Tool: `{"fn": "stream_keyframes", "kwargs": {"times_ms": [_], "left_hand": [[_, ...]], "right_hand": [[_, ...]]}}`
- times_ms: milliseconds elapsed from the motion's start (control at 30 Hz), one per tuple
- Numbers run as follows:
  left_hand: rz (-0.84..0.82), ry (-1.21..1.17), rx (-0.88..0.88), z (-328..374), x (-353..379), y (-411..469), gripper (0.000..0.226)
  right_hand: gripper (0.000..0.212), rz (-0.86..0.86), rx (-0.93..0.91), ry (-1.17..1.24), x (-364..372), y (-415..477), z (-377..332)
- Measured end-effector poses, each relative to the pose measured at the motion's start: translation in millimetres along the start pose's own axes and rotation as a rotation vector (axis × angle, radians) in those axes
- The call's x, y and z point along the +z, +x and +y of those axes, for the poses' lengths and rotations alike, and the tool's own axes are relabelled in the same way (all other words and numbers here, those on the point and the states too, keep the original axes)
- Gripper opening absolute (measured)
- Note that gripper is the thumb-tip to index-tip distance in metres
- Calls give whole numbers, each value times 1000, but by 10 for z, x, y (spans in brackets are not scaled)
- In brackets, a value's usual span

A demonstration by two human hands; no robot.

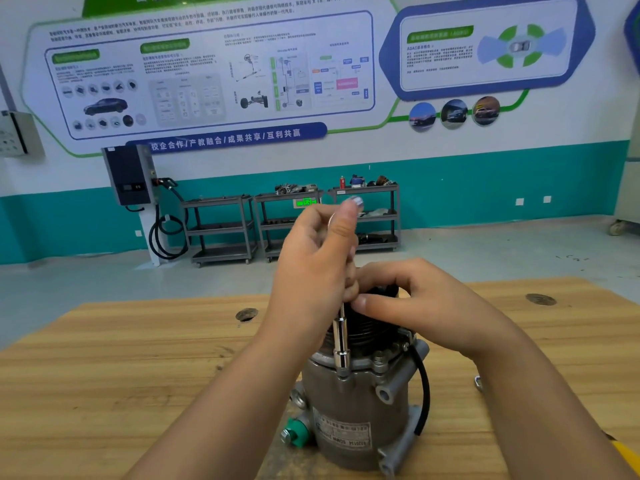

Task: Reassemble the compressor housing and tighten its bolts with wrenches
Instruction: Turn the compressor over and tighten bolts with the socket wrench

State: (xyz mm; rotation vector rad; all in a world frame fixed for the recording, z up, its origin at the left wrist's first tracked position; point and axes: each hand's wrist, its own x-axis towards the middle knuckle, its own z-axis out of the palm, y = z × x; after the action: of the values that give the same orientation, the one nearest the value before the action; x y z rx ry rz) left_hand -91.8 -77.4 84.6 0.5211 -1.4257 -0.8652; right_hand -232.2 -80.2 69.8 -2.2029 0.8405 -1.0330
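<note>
The compressor (349, 403) stood upright mid-table (138, 358), pulley end up, so the rim bolts faced me. My left hand (311, 265) was clenched round the top of the driver (341, 337). It held the shaft vertical so that the socket (342, 358) sat square on a bolt at the housing rim; that bolt was hidden under the socket. My right hand (426, 306) lay over the black pulley (363, 327), fingers curled onto it and thumb just beside the shaft. I judged this was to stop the body turning and to steady the driver. A second bolt (379, 358) showed just to the right, probably next.
</note>
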Motion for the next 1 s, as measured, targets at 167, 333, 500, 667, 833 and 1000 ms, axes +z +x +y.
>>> {"fn": "stream_keyframes", "kwargs": {"times_ms": [167, 333, 500, 667, 833, 1000], "left_hand": [[18, 113, 30, 25, -16, -54, 16], [-78, 142, 0, 121, -14, -40, 25], [-161, 111, 26, 197, -64, -79, 34], [-81, 118, 64, 154, 8, -126, 22], [99, 186, 172, 135, 95, -148, 31], [102, 130, 167, 168, 157, -82, 40]], "right_hand": [[15, 6, 27, -38, 9, 10, 14], [15, 41, 46, -11, 16, 5, 20], [18, 56, 41, -24, 43, 24, 30], [16, 63, 42, -28, 45, 25, 28], [14, 74, 44, -39, 50, 27, 44], [14, 83, 35, -36, 55, 30, 75]]}}
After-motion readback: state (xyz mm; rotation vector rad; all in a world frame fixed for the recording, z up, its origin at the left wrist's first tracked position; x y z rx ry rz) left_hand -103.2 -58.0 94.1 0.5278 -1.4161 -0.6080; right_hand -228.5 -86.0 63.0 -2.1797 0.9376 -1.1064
